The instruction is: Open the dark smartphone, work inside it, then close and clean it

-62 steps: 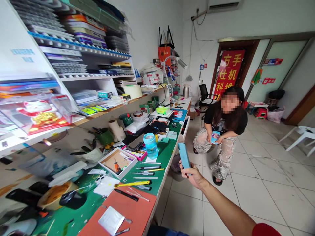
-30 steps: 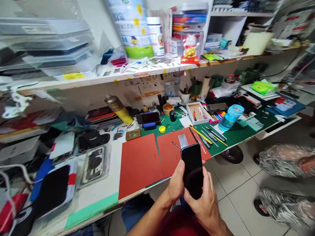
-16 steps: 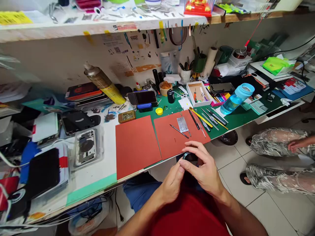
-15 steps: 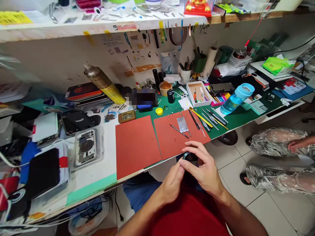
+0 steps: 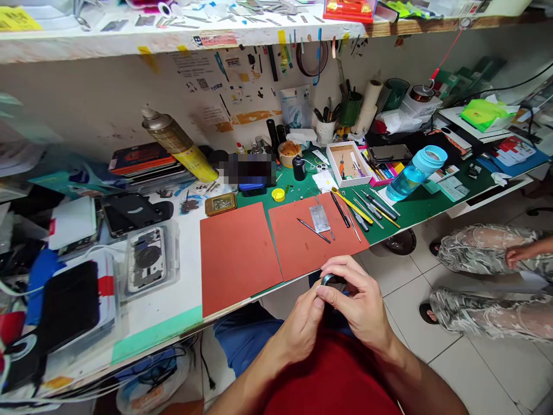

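Both hands are together in front of the bench edge, over my lap. Between them is a small dark object with a shiny curved rim; its kind is hidden by the fingers. My right hand curls round it, thumb on the near side and fingers over the far side. Closed against its left end, my left hand pinches with thumb and fingers. Just beyond lies the right red-brown mat, bearing a thin dark pointed tool and a small silver plate.
A second red-brown mat lies to the left. Right of the mats are tweezers and slim tools and a blue water bottle. An open phone body sits in a clear tray. Another person's legs are at right.
The view has shifted slightly. Both hands keep hold of the dark rimmed object in almost the same place, with only a small shift of the right fingers.
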Tool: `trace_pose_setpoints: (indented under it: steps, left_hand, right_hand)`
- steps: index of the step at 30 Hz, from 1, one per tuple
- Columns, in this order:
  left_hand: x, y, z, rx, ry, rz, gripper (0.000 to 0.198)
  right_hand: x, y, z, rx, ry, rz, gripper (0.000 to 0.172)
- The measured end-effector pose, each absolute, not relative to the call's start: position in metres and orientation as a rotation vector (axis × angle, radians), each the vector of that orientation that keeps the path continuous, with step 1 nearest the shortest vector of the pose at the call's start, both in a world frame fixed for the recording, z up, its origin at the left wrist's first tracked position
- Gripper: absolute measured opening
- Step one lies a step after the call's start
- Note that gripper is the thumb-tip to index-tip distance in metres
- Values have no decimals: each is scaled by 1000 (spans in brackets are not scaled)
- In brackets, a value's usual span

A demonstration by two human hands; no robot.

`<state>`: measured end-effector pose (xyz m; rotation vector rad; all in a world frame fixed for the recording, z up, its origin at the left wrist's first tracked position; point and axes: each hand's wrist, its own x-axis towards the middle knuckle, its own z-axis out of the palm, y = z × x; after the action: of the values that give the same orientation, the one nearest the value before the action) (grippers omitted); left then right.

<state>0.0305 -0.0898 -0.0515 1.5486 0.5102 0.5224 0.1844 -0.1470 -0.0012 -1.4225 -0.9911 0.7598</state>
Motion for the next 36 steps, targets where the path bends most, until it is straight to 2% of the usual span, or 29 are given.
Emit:
trace_pose_setpoints:
  steps: [12,23,36]
  left_hand:
    - [32,-89,-45,1591,485,505,57]
    - [27,-88,-70,1702,440,545,55]
    - [24,-82,-85,1667,398,532,67]
  right_hand:
    - [187,-148,-4,-1346,-962,829,6]
    - [187,-151,-1,-1347,-1024,747,5]
    - [185,-153,5,-1323,-1060,727,13]
